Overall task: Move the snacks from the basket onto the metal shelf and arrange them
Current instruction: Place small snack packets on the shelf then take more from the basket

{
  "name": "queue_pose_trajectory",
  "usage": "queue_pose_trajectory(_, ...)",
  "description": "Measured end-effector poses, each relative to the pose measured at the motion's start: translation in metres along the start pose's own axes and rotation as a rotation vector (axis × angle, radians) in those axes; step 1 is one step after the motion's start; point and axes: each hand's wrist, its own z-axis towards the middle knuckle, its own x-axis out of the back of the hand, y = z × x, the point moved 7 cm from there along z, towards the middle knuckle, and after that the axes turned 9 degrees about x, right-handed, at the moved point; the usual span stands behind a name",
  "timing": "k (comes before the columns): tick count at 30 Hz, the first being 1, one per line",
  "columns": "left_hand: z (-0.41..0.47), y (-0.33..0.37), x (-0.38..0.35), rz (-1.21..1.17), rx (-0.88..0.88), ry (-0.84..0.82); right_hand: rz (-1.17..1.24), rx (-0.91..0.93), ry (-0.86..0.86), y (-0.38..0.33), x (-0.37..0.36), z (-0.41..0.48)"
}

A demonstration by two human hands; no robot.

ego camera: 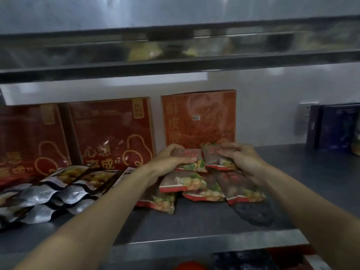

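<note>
While both my forearms lay stretched over it, the metal shelf [204, 228] showed its grey front lip nearest to me; beneath that lip sat dark and red packaging, too blurred to identify.

Item, left side of the shelf: silver pouches [48, 195], several, overlapping in rows, shiny backs up, a few printed faces showing toward the rear.

Item, centre: snack packets [196, 185], brown with red end-seals and green-and-yellow pictures. They lay flat in a loose overlapping heap on the shelf surface, just right of the silver pouches.

Item, over the heap's far edge: my left hand [169, 156], fingers curled and thumb laid across the face, gripped a first packet [190, 153]. My right hand [241, 158], likewise curled, gripped a second packet [213, 152]. The two held packets touched side by side, red tops up.

Item, rear of shelf, standing upright against the white wall: two dark red boxes [111, 131] at left and one orange box [198, 117] directly behind my hands. Dark blue boxes [335, 127] stood far right, well apart from the rest.

Item, overhead: an upper shelf [175, 63], metal, contents blurred.
</note>
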Motion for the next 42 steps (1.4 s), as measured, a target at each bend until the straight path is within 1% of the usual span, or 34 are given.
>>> queue_pose_trajectory(2,0.001,-0.005,0.002,0.038,-0.049,0.034,-0.032,-0.002,-0.015,0.000,-0.002,-0.006)
queue_pose_trajectory(4,0.000,-0.003,0.001,0.059,-0.075,0.027,-0.131,0.047,-0.052,0.000,0.001,-0.006)
queue_pose_trajectory(8,0.005,-0.010,-0.001,0.129,-0.045,-0.004,-0.349,0.149,-0.120,-0.002,-0.001,-0.004)
queue_pose_trajectory(12,0.014,-0.010,-0.001,0.269,0.027,-0.002,-0.498,0.133,-0.171,0.000,-0.007,0.005)
queue_pose_trajectory(16,0.020,-0.009,-0.002,0.338,0.061,-0.021,-0.616,0.085,-0.214,0.006,-0.015,0.011)
queue_pose_trajectory(21,0.018,-0.010,-0.006,0.346,0.129,-0.092,-0.715,0.056,-0.248,0.010,-0.021,0.012)
queue_pose_trajectory(23,0.016,-0.010,-0.006,0.325,0.139,-0.092,-0.756,0.049,-0.267,0.008,-0.021,0.009)
queue_pose_trajectory(25,0.014,-0.009,-0.005,0.311,0.136,-0.076,-0.809,0.072,-0.270,0.006,-0.019,0.005)
queue_pose_trajectory(28,0.008,-0.009,-0.002,0.371,0.120,-0.058,-0.862,0.160,-0.270,0.000,-0.018,-0.001)
queue_pose_trajectory(31,0.001,-0.007,0.003,0.369,0.099,-0.010,-0.882,0.228,-0.279,-0.009,-0.021,-0.007)
queue_pose_trajectory(34,-0.008,-0.003,0.011,0.403,0.044,0.080,-0.930,0.270,-0.325,-0.017,-0.027,-0.015)
queue_pose_trajectory(39,-0.036,0.015,0.021,0.447,-0.143,0.241,-1.021,0.371,-0.308,-0.039,-0.029,-0.034)
queue_pose_trajectory(42,-0.057,0.023,0.027,0.568,-0.262,0.347,-1.077,0.478,-0.283,-0.057,-0.033,-0.050)
